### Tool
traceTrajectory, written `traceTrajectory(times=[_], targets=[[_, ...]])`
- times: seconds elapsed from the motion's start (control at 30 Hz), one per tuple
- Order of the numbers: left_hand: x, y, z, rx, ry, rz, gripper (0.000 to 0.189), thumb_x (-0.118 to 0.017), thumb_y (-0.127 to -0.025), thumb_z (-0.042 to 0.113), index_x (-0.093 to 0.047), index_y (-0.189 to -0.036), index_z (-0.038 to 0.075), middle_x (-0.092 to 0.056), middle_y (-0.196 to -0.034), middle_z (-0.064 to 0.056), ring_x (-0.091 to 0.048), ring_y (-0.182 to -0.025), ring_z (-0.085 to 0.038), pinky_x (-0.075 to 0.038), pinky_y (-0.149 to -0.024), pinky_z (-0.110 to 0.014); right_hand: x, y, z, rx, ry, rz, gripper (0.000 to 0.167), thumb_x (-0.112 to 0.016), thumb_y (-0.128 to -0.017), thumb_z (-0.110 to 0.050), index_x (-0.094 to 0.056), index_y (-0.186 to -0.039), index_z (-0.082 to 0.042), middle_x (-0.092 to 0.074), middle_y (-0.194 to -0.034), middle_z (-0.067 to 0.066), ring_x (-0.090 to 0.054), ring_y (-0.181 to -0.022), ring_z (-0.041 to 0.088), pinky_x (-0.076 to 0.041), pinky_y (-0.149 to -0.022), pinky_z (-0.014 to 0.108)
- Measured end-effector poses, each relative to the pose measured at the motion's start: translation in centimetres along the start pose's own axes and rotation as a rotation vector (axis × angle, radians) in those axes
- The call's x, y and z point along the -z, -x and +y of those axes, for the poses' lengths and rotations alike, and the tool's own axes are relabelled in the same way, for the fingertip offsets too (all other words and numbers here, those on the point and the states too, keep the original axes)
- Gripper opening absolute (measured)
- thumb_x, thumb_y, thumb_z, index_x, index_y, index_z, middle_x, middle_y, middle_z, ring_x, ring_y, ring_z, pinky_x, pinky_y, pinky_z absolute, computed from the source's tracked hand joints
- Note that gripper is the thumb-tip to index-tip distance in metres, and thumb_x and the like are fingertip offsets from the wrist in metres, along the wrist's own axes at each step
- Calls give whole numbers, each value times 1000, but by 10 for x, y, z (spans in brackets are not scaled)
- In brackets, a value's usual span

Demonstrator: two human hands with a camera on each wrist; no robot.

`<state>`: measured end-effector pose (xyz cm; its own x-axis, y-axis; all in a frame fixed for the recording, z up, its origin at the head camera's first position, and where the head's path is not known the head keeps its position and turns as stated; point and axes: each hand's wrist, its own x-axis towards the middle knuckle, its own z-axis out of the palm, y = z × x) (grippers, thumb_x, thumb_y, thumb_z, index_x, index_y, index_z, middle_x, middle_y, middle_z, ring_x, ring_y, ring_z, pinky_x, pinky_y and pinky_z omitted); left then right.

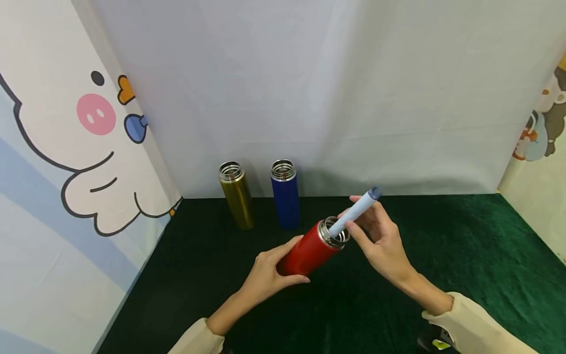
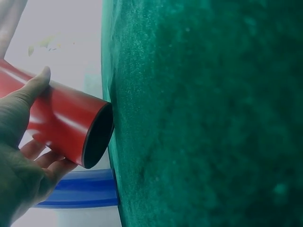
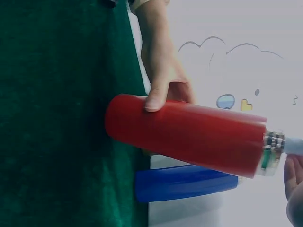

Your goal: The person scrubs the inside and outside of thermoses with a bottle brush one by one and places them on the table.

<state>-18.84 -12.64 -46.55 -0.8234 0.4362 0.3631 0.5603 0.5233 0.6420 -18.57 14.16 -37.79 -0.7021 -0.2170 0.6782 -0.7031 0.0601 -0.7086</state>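
Note:
In the head view my left hand grips the body of a red bottle, thumb on the near side. The bottle has no lid and tilts, its silver mouth up and to the right. Between thumb and fingers my right hand pinches a light blue stick with a dark translucent tip. The stick's lower end is inside the bottle's mouth and hidden there. The left wrist view shows the dark base of the red bottle above the green cloth. In the right wrist view the stick meets the silver neck.
A gold bottle and a blue bottle, both lidless, stand upright at the back of the green cloth. Behind them hangs a pale curtain. A black object lies by the right sleeve.

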Motion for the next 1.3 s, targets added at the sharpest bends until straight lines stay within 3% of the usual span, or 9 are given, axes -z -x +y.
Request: traceTrajectory(times=[0.17, 0.3, 0.5, 0.67, 0.93, 1.3], targets=[[0, 0, -1, -8, 2, 7, 89, -89, -79, 36, -43, -155, 32, -64, -143, -1, -67, -122, -17, -57, -101, -43, 7, -10, -7, 31, -127, 70, 39, -40, -104, 11, -44, -138, -7, -62, -116, -1, -66, -107, 11, -54, -99, 21], [2, 0, -1, -11, 9, 2, 88, -89, -79, 34, -44, -155, 30, -64, -143, -1, -67, -122, -17, -57, -101, -43, 14, -16, -15, 49, -207, 67, 34, -34, -107, 7, -40, -138, -6, -68, -114, 4, -73, -105, 15, -58, -96, 29], [5, 1, -2, -40, -6, -20, 89, -88, -80, 34, -42, -155, 31, -63, -145, -3, -67, -122, -19, -57, -101, -43, 25, -23, -22, 115, -240, 82, 35, -37, -104, 12, -41, -138, 2, -71, -109, 8, -75, -98, 19, -61, -89, 30], [3, 0, -2, -59, -13, -24, 88, -88, -80, 35, -42, -156, 30, -62, -145, -4, -68, -121, -20, -58, -100, -43, 36, -27, -25, 128, -274, 193, 33, -40, -104, 11, -44, -135, 3, -74, -103, 6, -77, -91, 18, -63, -83, 28], [2, 3, -2, -57, -3, -24, 88, -87, -81, 36, -42, -156, 31, -63, -144, -2, -68, -121, -18, -58, -100, -41, 39, -29, -23, 197, -400, 412, 29, -44, -102, 13, -49, -130, 9, -76, -96, 15, -78, -80, 23, -64, -75, 30], [2, 2, -2, -42, 10, -43, 87, -86, -82, 38, -40, -156, 34, -62, -145, 0, -67, -122, -16, -57, -102, -40, 45, -32, -27, 203, -425, 483, 27, -47, -101, 11, -50, -128, 11, -76, -94, 18, -78, -77, 24, -64, -74, 32]])
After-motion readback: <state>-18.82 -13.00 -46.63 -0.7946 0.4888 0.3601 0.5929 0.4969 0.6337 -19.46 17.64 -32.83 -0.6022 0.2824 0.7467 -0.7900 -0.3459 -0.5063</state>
